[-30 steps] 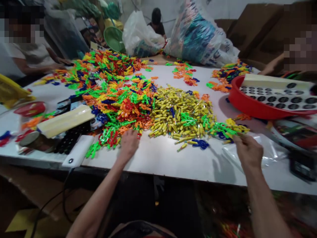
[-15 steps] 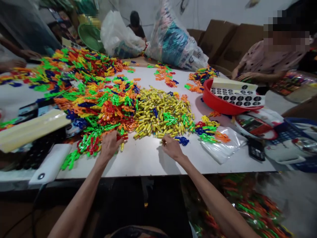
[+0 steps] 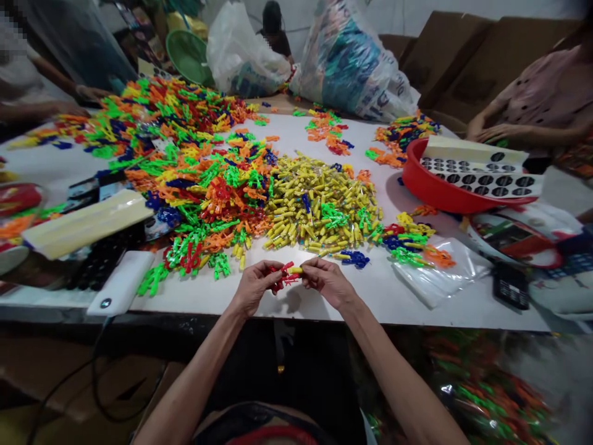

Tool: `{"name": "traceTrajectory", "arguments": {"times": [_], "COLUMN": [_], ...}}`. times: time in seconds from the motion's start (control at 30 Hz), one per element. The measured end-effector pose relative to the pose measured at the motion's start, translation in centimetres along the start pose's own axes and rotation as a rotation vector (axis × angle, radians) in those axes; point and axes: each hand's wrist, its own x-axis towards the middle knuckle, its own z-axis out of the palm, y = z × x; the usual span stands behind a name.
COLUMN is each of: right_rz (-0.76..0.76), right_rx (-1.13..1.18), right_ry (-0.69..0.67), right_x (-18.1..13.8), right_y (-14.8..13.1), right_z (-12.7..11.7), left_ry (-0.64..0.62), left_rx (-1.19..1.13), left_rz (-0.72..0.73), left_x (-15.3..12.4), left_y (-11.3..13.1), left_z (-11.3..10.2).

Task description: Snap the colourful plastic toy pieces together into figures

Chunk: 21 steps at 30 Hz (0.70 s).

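A red piece (image 3: 283,279) is pinched by the left hand (image 3: 254,289), a yellow stick (image 3: 295,270) by the right hand (image 3: 328,283); either might be dropped if the pinch slackens.

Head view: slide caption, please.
Left hand holds a red piece, right hand a yellow piece, near heaped plastic parts.

Stick pile (image 3: 319,207) centre — connector heap (image 3: 185,142) left, basin (image 3: 435,196) right, bag (image 3: 356,62) behind.

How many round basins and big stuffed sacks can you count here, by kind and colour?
Red basin: 1
Green basin: 1
White sack: 1
Printed clear sack: 1
Total: 4
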Motion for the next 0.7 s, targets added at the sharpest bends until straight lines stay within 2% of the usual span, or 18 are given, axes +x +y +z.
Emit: {"name": "traceTrajectory", "arguments": {"times": [0.3, 0.6, 0.7], "right_rz": [-0.007, 0.072, 0.001], "right_rx": [-0.002, 0.130, 0.021], "right_ry": [0.050, -0.074, 0.009], "right_x": [-0.4, -0.6, -1.1], "right_y": [0.4, 1.9, 1.9], "right_z": [-0.9, -1.2, -1.1], "left_ry": [-0.025, -0.174, -0.139], "left_rx": [-0.004, -0.125, 0.006], "left_rz": [0.002, -0.102, -0.028], "left_x": [-0.1, 0.1, 0.3], "left_y": [-0.4, -1.2, -1.6], "left_z": [0.6, 0.2, 0.0]}}
